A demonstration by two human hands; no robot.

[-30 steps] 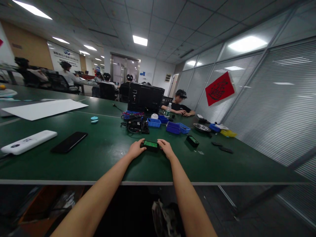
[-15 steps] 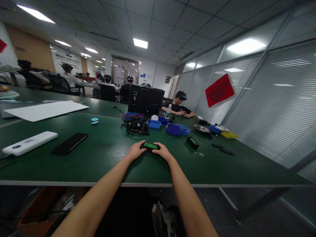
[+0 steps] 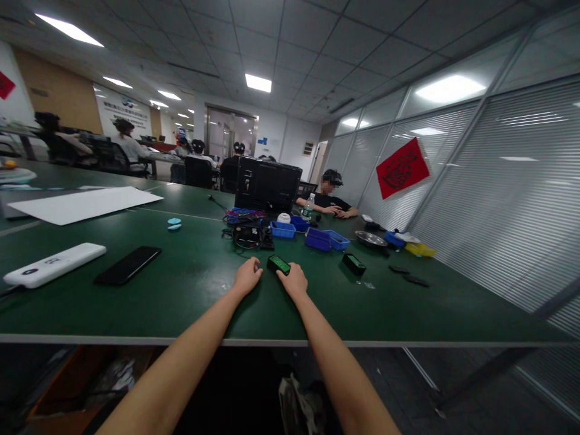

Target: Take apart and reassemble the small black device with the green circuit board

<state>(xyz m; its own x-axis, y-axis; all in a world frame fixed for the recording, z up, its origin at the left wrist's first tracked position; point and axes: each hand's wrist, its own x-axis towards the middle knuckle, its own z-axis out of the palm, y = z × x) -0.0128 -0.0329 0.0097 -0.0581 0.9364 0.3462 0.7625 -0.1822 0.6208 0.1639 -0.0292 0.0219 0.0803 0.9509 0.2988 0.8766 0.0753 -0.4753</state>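
My right hand (image 3: 295, 281) grips the near right end of a small black open case with a green circuit board (image 3: 279, 264) showing in its top. The case sits at a slant on the green table (image 3: 190, 308). Just left of it, my left hand (image 3: 248, 276) rests at the table, apart from the case and holding nothing; its fingers are loosely bent, with a gap to the thumb. A second black case with a green board (image 3: 354, 264) lies further right.
Two flat black pieces (image 3: 414, 280) lie at the right. Behind my hands are a black device with cables (image 3: 247, 234), blue bins (image 3: 318, 238) and a monitor (image 3: 268, 184). A metal dish (image 3: 371, 238), a phone (image 3: 129, 264) and a white power strip (image 3: 57, 264) flank them. A co-worker (image 3: 330, 196) sits beyond.
My left hand has let go of the case and drawn slightly left. With my right hand still on it, the case has turned from level to a slant.
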